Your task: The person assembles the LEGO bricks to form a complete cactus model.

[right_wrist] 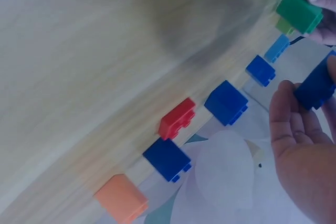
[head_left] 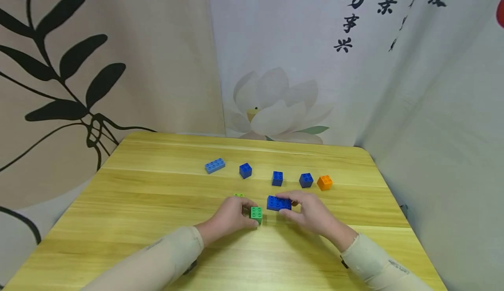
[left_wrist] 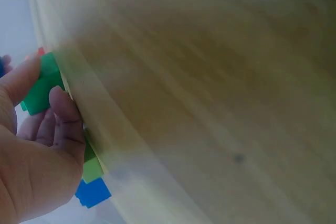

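Note:
In the head view my left hand (head_left: 230, 215) pinches a green toy building block (head_left: 256, 214) between thumb and fingers. My right hand (head_left: 309, 211) holds a longer blue building block (head_left: 278, 203) by its right end, a short gap from the green one. Both blocks have their studs showing. Just behind the left hand is a light green block (head_left: 238, 194), mostly covered by that hand; more of it shows in the left wrist view. A red block (right_wrist: 177, 119) stands on the table in the right wrist view; the head view does not show it.
Farther back on the wooden table (head_left: 157, 186) are a light blue long block (head_left: 215, 166), three blue blocks, including the leftmost (head_left: 245, 170), and an orange block (head_left: 324, 183) at the right end. Beyond the table's back edge hangs a printed curtain (head_left: 169, 54).

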Demonstrator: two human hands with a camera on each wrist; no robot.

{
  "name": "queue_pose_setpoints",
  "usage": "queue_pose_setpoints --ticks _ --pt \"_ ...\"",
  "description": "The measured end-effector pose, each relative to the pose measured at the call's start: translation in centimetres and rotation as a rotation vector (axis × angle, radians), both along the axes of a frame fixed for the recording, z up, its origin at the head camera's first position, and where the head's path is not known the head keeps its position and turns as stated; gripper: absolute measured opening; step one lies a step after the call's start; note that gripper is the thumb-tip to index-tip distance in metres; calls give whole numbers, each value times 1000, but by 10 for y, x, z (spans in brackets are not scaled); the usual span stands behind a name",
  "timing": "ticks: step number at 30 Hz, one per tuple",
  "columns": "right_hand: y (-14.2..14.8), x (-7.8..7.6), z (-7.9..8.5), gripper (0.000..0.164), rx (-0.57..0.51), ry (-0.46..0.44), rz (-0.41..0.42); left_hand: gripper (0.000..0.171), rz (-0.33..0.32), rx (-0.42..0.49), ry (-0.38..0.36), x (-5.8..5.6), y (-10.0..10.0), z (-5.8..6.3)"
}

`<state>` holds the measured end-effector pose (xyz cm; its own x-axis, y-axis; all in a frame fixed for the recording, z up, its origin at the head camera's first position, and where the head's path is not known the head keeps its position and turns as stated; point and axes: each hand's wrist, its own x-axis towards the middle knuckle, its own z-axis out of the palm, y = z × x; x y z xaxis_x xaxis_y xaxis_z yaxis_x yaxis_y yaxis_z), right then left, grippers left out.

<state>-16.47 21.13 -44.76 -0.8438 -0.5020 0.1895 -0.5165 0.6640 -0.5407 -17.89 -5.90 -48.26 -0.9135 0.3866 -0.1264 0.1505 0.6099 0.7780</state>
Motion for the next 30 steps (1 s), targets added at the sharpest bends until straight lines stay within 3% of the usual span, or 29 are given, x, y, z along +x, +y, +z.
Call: queue_pose_setpoints --ticks 7,12,20,30 --pt "-12 1 -4 38 18 -16 49 44 1 22 -8 2 3 2" --pt "-20 2 -10 37 13 -52 51 44 -12 27 0 3 7 0" --pt "-24 3 -13 36 17 -36 37 36 -27 31 5 4 7 0" --pt "-25 2 -14 35 5 -47 56 40 -15 23 -11 3 6 1"
